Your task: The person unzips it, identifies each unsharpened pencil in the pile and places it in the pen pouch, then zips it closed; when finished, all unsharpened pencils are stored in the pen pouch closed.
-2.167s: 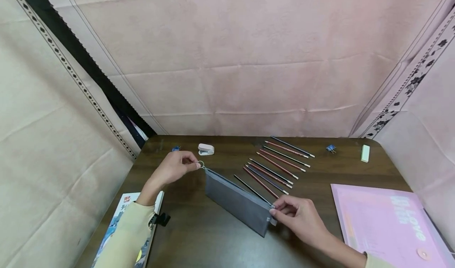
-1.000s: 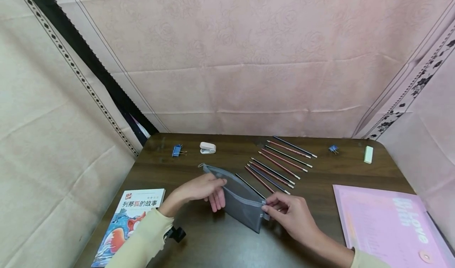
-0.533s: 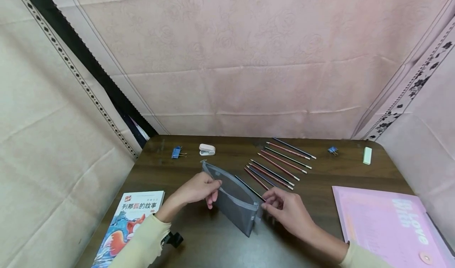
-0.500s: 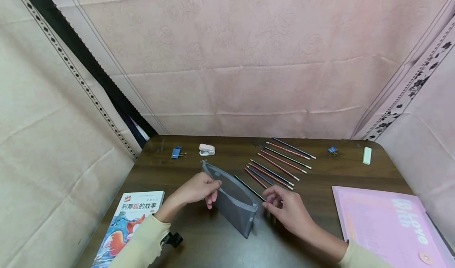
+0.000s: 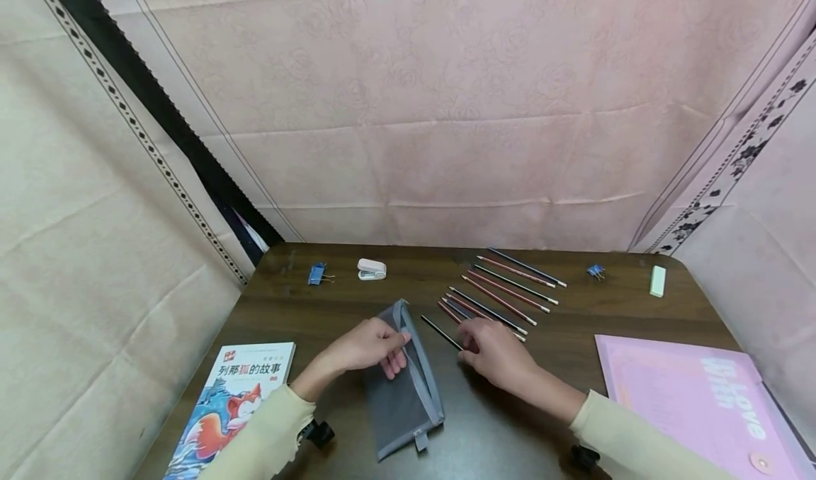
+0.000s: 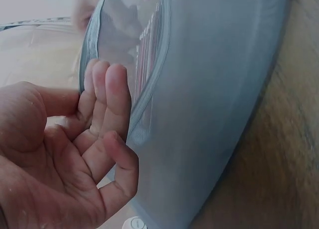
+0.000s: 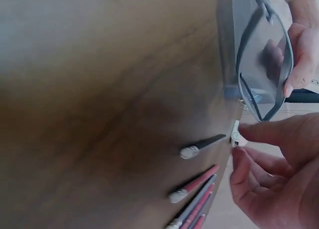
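Note:
My left hand (image 5: 370, 345) pinches the open top edge of a grey mesh zip pencil pouch (image 5: 398, 406) between thumb and index finger. The other fingers stay outside it, as the left wrist view shows. The pouch (image 6: 214, 79) stands tilted, its zipped mouth gaping. Several pencils lie in a slanted row, some dark, some reddish. My right hand (image 5: 497, 356) hovers by the eraser end of the nearest dark pencil (image 5: 440, 330). In the right wrist view its thumb and index finger are bent with a gap between them, and that pencil (image 7: 199, 146) lies apart from them.
A white stapler (image 5: 372, 270) and a blue binder clip (image 5: 316, 273) sit at the back left. Another blue clip (image 5: 596, 272) and a pale eraser (image 5: 658, 282) are at the back right. A picture book (image 5: 232, 402) lies left, a pink folder (image 5: 682, 395) right. Cloth surrounds the brown desk.
The left hand moved from the ring end to the pouch's top edge and turned the pouch more upright. The mouth widened. The right hand let go of the pouch's corner and moved toward the pencils.

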### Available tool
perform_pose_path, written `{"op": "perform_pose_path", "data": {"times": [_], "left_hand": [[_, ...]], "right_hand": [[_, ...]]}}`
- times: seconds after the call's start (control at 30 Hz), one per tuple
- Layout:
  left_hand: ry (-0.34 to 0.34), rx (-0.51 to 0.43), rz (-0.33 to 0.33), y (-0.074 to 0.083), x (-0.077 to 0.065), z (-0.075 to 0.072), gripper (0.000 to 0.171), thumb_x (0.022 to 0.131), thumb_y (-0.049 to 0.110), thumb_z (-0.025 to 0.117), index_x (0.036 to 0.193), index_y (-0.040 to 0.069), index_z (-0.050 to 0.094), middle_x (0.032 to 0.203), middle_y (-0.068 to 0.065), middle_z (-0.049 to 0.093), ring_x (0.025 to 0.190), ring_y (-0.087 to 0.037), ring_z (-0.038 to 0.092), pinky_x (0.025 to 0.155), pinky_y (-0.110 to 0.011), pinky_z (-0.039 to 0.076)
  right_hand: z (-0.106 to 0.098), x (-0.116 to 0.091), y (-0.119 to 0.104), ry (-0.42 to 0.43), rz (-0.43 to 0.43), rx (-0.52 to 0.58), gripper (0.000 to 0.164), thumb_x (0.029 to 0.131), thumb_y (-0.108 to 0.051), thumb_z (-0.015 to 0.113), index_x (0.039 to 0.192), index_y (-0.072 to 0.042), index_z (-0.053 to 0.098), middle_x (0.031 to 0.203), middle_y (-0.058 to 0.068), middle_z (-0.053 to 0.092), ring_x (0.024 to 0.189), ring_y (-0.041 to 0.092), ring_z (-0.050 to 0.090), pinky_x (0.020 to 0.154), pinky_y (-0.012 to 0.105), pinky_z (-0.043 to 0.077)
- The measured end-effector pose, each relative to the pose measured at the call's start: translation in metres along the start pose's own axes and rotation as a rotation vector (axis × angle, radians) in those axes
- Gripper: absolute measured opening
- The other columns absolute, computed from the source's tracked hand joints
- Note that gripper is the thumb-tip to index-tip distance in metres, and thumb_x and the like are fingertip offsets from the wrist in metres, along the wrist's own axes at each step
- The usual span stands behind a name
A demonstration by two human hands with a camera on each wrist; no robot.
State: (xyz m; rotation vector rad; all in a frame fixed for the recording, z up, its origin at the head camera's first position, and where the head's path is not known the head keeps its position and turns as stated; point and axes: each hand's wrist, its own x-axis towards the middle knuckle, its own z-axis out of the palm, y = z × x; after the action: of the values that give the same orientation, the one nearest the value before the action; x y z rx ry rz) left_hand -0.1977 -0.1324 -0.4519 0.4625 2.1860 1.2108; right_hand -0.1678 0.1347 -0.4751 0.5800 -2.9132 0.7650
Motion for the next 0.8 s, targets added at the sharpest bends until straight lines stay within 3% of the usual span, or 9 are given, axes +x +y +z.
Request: {"op": "perform_pose_path", "data": {"times": [0.23, 0.53, 0.8], "left_hand": [[-0.002, -0.026, -0.010, 0.001, 0.005, 0.004, 0.045, 0.102, 0.030, 0.046, 0.077, 0.002, 0.072, 0.071, -0.012, 0.071, 0.063, -0.025, 0.071, 0.069, -0.045, 0.058], [0.004, -0.005, -0.008, 0.002, 0.006, 0.006, 0.044, 0.101, 0.029, 0.047, 0.076, 0.004, 0.072, 0.070, -0.010, 0.071, 0.061, -0.024, 0.070, 0.065, -0.038, 0.059], [0.008, 0.014, -0.025, 0.003, 0.005, 0.008, 0.042, 0.101, 0.027, 0.048, 0.074, 0.005, 0.072, 0.070, -0.009, 0.072, 0.060, -0.023, 0.071, 0.064, -0.036, 0.059]], "right_hand": [[0.005, 0.014, -0.004, -0.041, -0.064, -0.092, 0.023, 0.076, -0.021, 0.081, 0.096, -0.019, 0.069, 0.078, -0.006, 0.059, 0.068, 0.007, 0.048, 0.059, 0.025, 0.040], [0.011, 0.019, -0.006, 0.013, -0.136, -0.182, 0.024, 0.076, -0.015, 0.080, 0.099, -0.017, 0.071, 0.086, -0.005, 0.063, 0.074, 0.010, 0.060, 0.066, 0.031, 0.051], [0.019, 0.018, -0.008, 0.001, -0.156, -0.215, 0.031, 0.073, -0.010, 0.080, 0.102, -0.017, 0.070, 0.093, -0.001, 0.068, 0.083, 0.018, 0.067, 0.068, 0.036, 0.054]]}}
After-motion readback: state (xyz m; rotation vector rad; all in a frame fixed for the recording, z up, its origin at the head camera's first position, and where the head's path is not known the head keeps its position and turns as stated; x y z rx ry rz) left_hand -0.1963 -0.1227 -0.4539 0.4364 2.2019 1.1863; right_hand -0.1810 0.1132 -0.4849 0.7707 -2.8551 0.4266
